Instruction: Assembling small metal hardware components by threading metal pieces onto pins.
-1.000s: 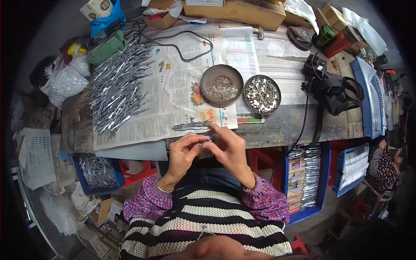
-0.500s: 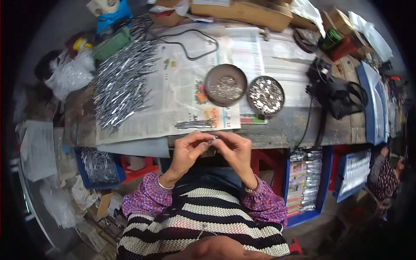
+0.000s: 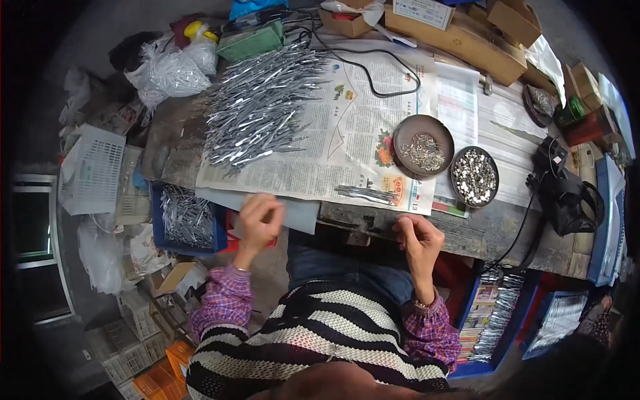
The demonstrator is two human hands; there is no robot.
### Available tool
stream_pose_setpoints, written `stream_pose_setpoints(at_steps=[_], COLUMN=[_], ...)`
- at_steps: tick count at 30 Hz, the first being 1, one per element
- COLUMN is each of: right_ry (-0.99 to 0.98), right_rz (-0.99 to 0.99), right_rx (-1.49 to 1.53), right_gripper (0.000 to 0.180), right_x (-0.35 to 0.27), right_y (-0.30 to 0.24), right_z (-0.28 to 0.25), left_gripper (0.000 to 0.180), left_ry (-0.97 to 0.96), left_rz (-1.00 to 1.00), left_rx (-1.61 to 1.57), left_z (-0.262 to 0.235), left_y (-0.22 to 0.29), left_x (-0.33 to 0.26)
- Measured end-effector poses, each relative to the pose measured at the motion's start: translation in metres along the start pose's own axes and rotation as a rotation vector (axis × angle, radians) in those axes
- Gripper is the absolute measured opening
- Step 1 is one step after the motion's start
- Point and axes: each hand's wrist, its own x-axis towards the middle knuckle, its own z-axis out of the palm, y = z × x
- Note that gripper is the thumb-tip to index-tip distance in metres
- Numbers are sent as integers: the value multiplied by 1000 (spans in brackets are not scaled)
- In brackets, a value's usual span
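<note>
My left hand [image 3: 261, 220] is over the table's front edge at the left, near a blue bin of thin metal pieces [image 3: 185, 217]. Its fingers are curled and slightly blurred; anything inside them is hidden. At the front edge farther right, my right hand [image 3: 420, 239] has its thumb and fingers pressed together, and I cannot make out what is in them. Just beyond it, a small row of slim metal pieces [image 3: 367, 194] lies on newspaper [image 3: 320, 163]. A brown dish [image 3: 448, 133] of small metal parts and a dark dish of shiny round bits [image 3: 475, 177] stand behind.
A large heap of slim metal pieces [image 3: 257, 107] covers the newspaper's left part, with a green tray [image 3: 252, 41] behind. A black cable [image 3: 373, 83] loops at the back. At right sit a black bag [image 3: 567, 193] and a blue crate [image 3: 497, 327].
My hands, together before over the table edge around a small metal piece, have parted. The left went left toward the blue bin, the right went right. The view has turned left.
</note>
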Motion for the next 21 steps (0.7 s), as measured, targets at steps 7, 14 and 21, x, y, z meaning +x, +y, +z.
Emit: stream_pose_setpoints(at_steps=[7,14,21], right_ry=[9,45,27], right_rz=[-44,-40,-98], right_rx=[-45,-69,-110], right_gripper=[12,9,8], right_x=[-4,-3,1], right_y=[2,2,4], right_z=[1,0,2], left_gripper=[11,9,4], left_ry=[-8,-22,-152], left_rz=[90,-86,18], left_rx=[61,-31,-334], left_z=[0,-7,48], left_y=[-2,-6,55], left_x=[-6,-5,72])
